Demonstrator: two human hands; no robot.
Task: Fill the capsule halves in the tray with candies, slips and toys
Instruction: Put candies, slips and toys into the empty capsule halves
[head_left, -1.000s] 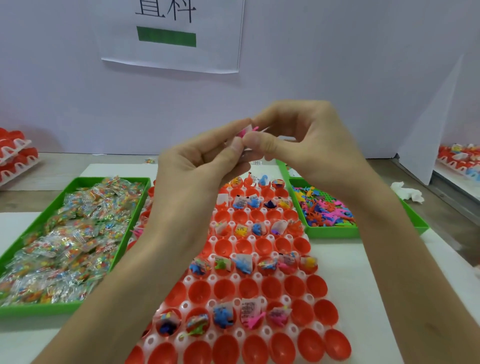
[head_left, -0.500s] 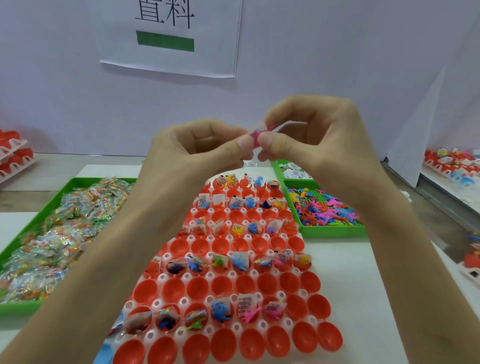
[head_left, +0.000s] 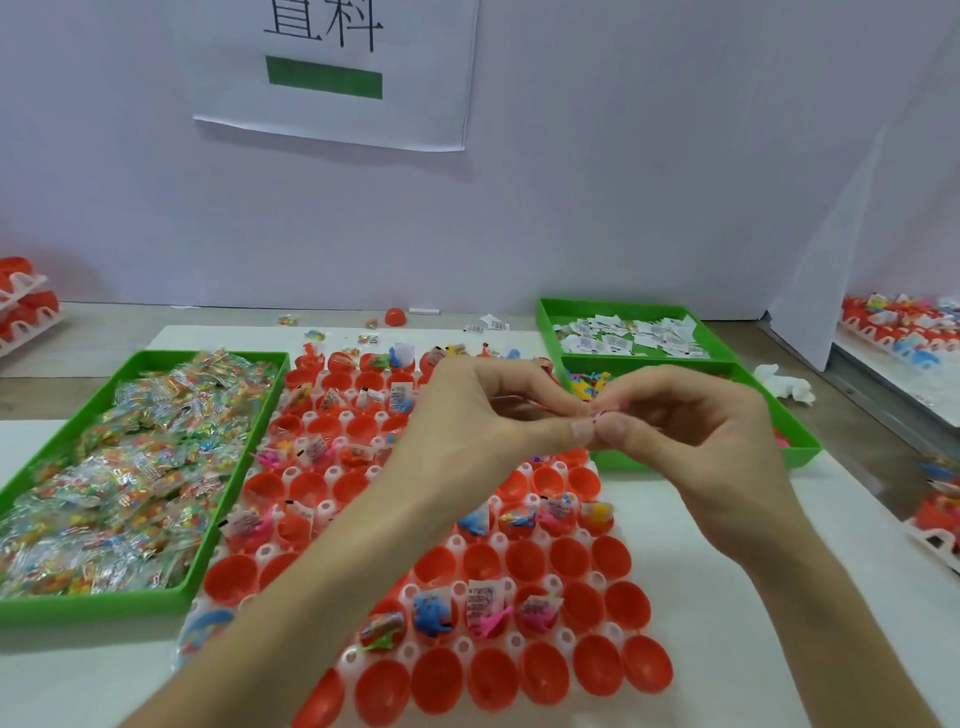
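Two bare hands meet above a white tray (head_left: 511, 643) of red capsule halves (head_left: 587, 558) on the bench (head_left: 727, 597). The left hand (head_left: 483, 421) and right hand (head_left: 696, 431) both pinch a small pink piece (head_left: 608, 413), too blurred to identify, between thumb and forefinger. The other fingers are curled. A green bin (head_left: 236, 478) of candy packets (head_left: 119, 467) lies left of the tray, and paper slips (head_left: 623, 335) lie far right.

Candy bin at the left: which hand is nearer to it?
Left. The left hand is raised over the capsule tray that lies beside the candy bin; the right hand is further right, before the toy bin. Both pinch a small pink item.
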